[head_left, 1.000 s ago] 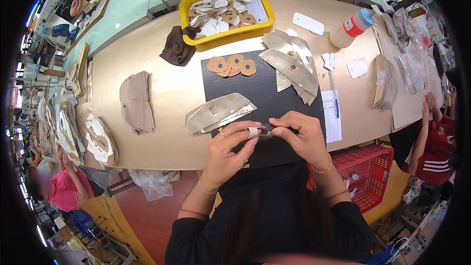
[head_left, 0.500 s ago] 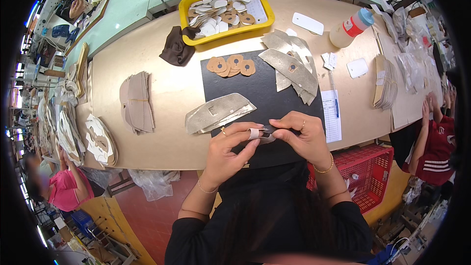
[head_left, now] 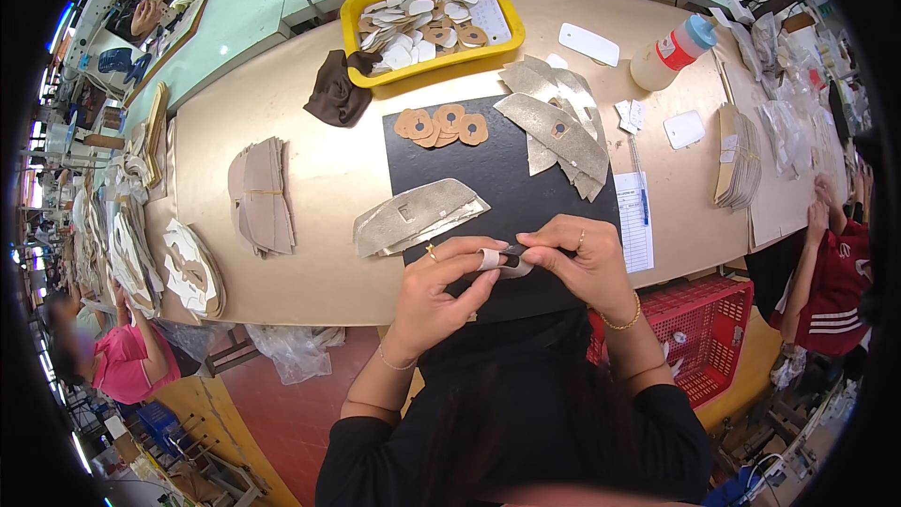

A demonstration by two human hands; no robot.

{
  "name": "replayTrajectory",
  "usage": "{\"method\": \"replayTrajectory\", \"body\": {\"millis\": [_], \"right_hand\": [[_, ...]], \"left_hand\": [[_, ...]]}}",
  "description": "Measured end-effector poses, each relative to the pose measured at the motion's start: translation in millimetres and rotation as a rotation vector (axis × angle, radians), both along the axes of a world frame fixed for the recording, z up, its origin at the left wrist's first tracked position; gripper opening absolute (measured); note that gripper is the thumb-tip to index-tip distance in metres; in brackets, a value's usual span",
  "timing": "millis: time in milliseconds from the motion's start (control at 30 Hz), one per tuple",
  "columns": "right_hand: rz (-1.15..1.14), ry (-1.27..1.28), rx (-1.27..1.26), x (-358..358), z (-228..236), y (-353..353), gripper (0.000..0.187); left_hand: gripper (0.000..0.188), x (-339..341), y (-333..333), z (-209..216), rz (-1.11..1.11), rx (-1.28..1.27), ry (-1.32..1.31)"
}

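Note:
Above the near edge of a black mat [head_left: 450,160], my left hand [head_left: 439,286] is closed on a small pale piece [head_left: 511,270] with a curled strip. My right hand [head_left: 580,258] pinches a small dark piece [head_left: 513,250] against it between thumb and forefinger. The hands cover most of both pieces, so their exact kind is unclear. Beyond my left hand lie cut metallic-grey panels [head_left: 422,211], the top one with a small squarish cutout. Farther off on the mat are several tan rounded pieces with dark centres [head_left: 450,124] and a fanned stack of metallic panels [head_left: 563,127].
A yellow tray [head_left: 434,69] of small white and tan pieces stands at the back, beside a dark cloth [head_left: 336,94]. Right of the mat are a blue pen [head_left: 645,207], a paper sheet [head_left: 635,249] and a bottle [head_left: 662,64]. Bundled panels [head_left: 263,197] lie left.
The pale piece has turned slightly in my fingers and shows more of its curled strip below. At the right, another person's hands have shifted a little.

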State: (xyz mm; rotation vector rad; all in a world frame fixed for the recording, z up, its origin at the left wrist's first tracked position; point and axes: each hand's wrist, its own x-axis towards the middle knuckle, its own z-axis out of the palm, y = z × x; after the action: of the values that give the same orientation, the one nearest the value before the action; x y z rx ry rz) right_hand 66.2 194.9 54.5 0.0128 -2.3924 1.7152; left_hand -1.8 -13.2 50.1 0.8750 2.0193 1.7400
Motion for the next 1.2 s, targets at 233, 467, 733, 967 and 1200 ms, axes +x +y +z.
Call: {"method": "replayTrajectory", "body": {"millis": [233, 467, 733, 967, 1200], "right_hand": [[0.022, 0.004, 0.011, -1.2, 1.8, 1.3, 0.018], [-0.085, -0.052, -0.032, 1.6, -0.4, 1.0, 0.020], [-0.063, 0.098, 0.132, 4.1, 1.7, -3.6, 0.033], [-0.018, 0.181, 0.215, -0.3, 3.1, -3.7, 0.031], [-0.033, 0.225, 0.260, -0.7, 5.6, -5.3, 0.026]], "left_hand": [[0.019, -0.9, 0.3, 1.0, -0.012, -0.008, 0.028], [0.015, 0.9, 1.2, -4.4, 0.012, 0.054, -0.128], [0.013, 3.6, 0.3, -2.9, 0.090, 0.044, -0.295], [0.016, 5.2, 0.6, -0.4, 0.074, 0.074, -0.287], [0.017, 8.0, 0.9, -1.9, 0.066, 0.132, -0.378]]}}
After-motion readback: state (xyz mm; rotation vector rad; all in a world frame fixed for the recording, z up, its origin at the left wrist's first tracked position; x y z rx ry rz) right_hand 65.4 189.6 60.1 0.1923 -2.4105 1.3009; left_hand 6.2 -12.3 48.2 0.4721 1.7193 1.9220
